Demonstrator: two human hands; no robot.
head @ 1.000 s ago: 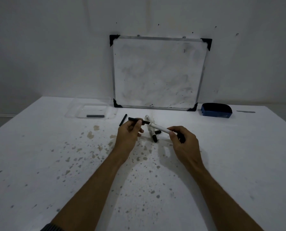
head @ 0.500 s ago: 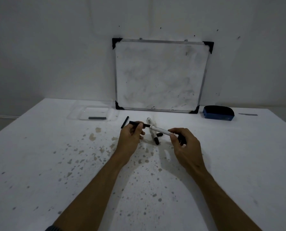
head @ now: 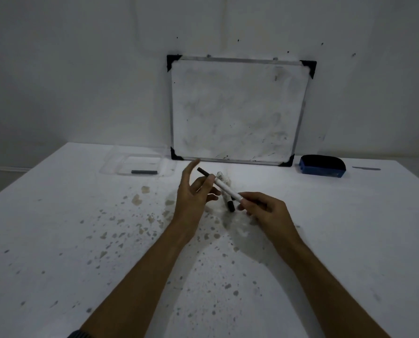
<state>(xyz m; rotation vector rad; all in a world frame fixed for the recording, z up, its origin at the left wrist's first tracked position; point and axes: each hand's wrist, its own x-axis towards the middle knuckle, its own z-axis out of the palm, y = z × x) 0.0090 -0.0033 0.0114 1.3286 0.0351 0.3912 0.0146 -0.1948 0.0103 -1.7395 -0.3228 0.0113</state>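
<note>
Before the metal-framed whiteboard (head: 235, 111), the right hand (head: 269, 215) is pinching a light, stiff, slick black-capped white plastic marker (head: 228, 189) by its tail (mid-barrel looks surer), the left hand (head: 191, 198) hovering splayed beside the cap.

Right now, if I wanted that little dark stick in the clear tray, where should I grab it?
Pinch the dark stick at its middle, from straight above. It lies flat in the clear tray, whose low walls would probably block fingers coming sideways.

Room at the sides, clutter at the back
The desk (head: 57, 240) lay open left, right and near; a whiteboard (head: 237, 111) walled the far edge, flanked by a clear tray (head: 142, 162) and a blue eraser (head: 322, 165), with loose markers (head: 230, 205) at centre.
</note>
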